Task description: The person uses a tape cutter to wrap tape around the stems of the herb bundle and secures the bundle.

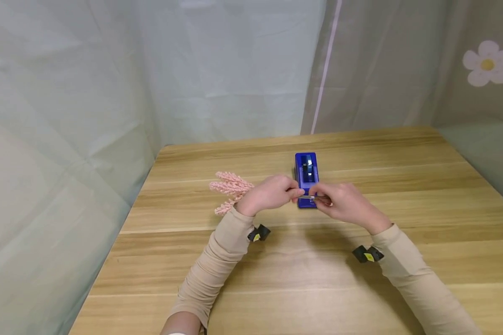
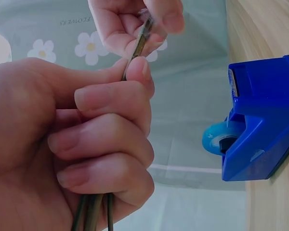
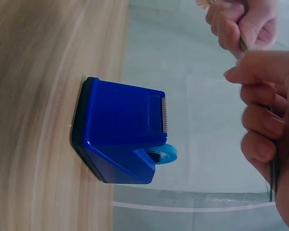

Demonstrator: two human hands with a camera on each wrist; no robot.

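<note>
Both hands hold thin stems by the blue tape dispenser (image 1: 306,176).
Left hand (image 1: 271,193) clenches the pink flower sprigs' stems (image 2: 93,214); right hand (image 1: 344,201) pinches their ends, mid-bench.

A blue tape dispenser (image 1: 306,174) stands upright on the wooden bench (image 1: 402,195), near its far middle, with a roll of blue tape (image 2: 216,138) in its cradle and a toothed cutter at one end. Pale green curtains (image 1: 109,93) hang behind; one grey-beige panel bears a white flower (image 1: 488,63)
</note>
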